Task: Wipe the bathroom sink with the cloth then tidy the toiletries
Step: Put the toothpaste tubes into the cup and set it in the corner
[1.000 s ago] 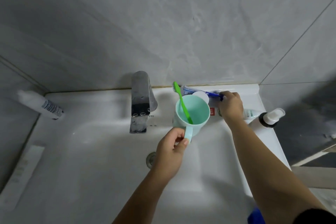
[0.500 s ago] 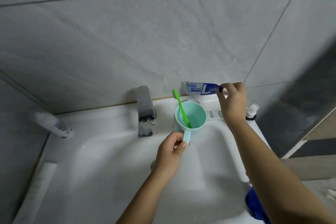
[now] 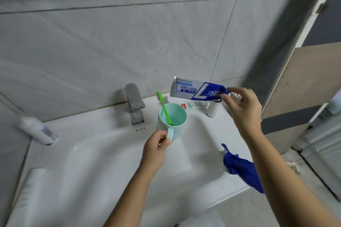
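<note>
On the sink's [image 3: 92,164] left rim a long white tube [image 3: 27,195] lies flat near the front corner. A white bottle with blue print [image 3: 37,131] lies on its side at the back left corner. The chrome faucet [image 3: 134,104] stands at the middle of the back edge. Just right of it is the mint cup [image 3: 173,119], with the green toothbrush [image 3: 164,108] leaning inside it, bristles up. The left hand [image 3: 156,151] pinches the cup's handle between thumb and curled fingers. Behind the cup, a second small tube [image 3: 191,106] lies on the back ledge beside a small white upright bottle [image 3: 212,111]. Above them, the right hand [image 3: 241,108] grasps the blue-and-white toothpaste tube [image 3: 197,91] by its cap end, holding it in the air, level, clear of the ledge. The blue cloth [image 3: 241,169] is draped over the sink's right edge, partly hidden under the right forearm.
</note>
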A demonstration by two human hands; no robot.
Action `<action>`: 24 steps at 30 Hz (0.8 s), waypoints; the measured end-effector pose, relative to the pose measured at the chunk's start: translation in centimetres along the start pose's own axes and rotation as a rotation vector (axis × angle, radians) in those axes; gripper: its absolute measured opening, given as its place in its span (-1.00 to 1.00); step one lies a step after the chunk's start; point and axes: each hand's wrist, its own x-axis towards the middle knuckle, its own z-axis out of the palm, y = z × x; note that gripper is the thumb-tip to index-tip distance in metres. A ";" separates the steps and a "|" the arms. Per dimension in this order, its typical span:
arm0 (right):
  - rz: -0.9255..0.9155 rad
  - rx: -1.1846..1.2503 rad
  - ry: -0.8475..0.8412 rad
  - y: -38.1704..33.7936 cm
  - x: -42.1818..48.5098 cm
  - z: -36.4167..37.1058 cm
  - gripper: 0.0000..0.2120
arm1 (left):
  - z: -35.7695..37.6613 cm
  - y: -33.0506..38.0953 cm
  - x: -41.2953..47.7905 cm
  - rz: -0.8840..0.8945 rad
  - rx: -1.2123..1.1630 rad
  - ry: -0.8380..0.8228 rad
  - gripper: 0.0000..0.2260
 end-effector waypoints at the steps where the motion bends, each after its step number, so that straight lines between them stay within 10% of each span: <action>1: -0.025 -0.027 -0.017 0.0 -0.5 -0.6 -0.80 | 0.1 -0.2 -0.2 0.005 -0.004 -0.004 -0.80; 12: -0.289 -0.223 -0.312 -1.6 -1.0 -3.2 -0.72 | 1.7 0.1 -1.9 0.087 0.092 -0.058 -0.88; 24: -0.119 0.231 -0.676 0.7 5.7 0.8 -0.62 | 6.0 2.7 0.0 0.026 0.081 0.145 -0.87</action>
